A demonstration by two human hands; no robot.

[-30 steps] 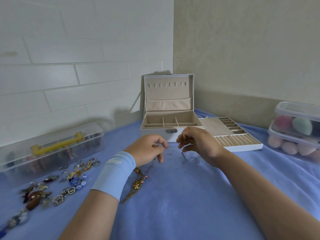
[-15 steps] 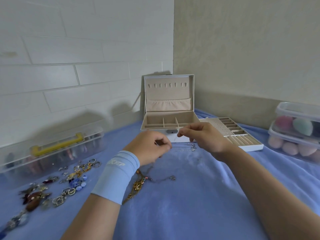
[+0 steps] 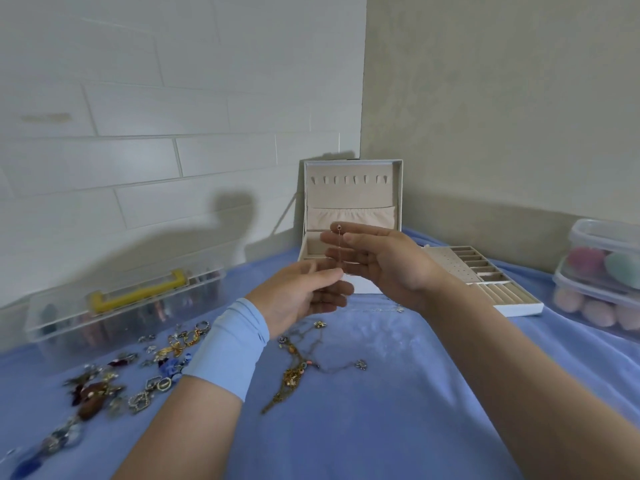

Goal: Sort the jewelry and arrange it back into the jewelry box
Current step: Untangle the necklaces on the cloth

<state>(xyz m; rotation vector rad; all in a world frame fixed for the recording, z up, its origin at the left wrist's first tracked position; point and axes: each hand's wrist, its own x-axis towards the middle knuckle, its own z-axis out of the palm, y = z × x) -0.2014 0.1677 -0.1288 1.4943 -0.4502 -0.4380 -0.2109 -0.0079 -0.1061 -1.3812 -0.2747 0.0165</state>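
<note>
A fine chain is held up just in front of the open jewelry box, drawn nearly vertical between the two hands. Its upper end, which carries a small ring, is pinched at the thumb and forefinger tips of the right hand, the other fingers being kept fairly straight and pointed left. Its lower end is taken between the thumb and curled fingers of the left hand — though blur makes that lower pinch less certain.

The step in hand is judged to be the straightening of one necklace, singled out for storage. The row of hooks inside the raised lid is the likely place for it. For that, the ring end would have to be lifted to a hook and seated there, and the slack then lowered toward the gathered pocket — a small, exact move, since so thin a chain is easily kinked or dropped.

The task is judged to be at an early stage. A heap of loose jewelry and a gold necklace lie on the blue cloth, and the compartments of the tray beside the box appear unfilled.
</note>
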